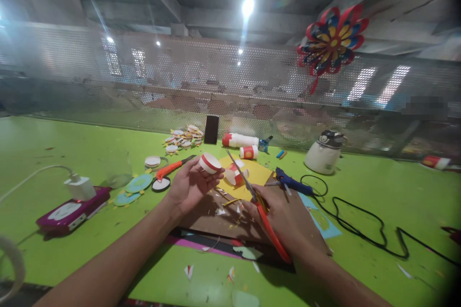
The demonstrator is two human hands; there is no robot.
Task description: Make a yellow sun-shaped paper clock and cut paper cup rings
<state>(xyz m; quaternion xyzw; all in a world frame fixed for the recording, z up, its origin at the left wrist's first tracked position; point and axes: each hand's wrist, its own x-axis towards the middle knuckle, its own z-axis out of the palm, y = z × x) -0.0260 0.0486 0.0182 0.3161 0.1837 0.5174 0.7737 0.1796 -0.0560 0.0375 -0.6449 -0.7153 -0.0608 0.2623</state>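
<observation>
My left hand (190, 184) is raised above the green table (72, 153) and pinches a small round white paper piece with a red band (210, 163) at its fingertips. My right hand (277, 213) grips orange-handled scissors (264, 218), whose blades point up and left toward that piece without touching it. Under both hands lie a brown cardboard sheet (212, 216) with paper scraps and a yellow paper sheet (257, 172) holding another red-and-white cut piece (234, 175).
A blue glue gun (293, 183) with a black cable (360, 220) lies right of the yellow sheet. Another orange-handled cutter (173, 168), round paper discs (139, 183), a glue bottle (239, 140), a phone (211, 129) and a white pot (324, 153) stand further back. A charger on a purple device (72, 211) lies left.
</observation>
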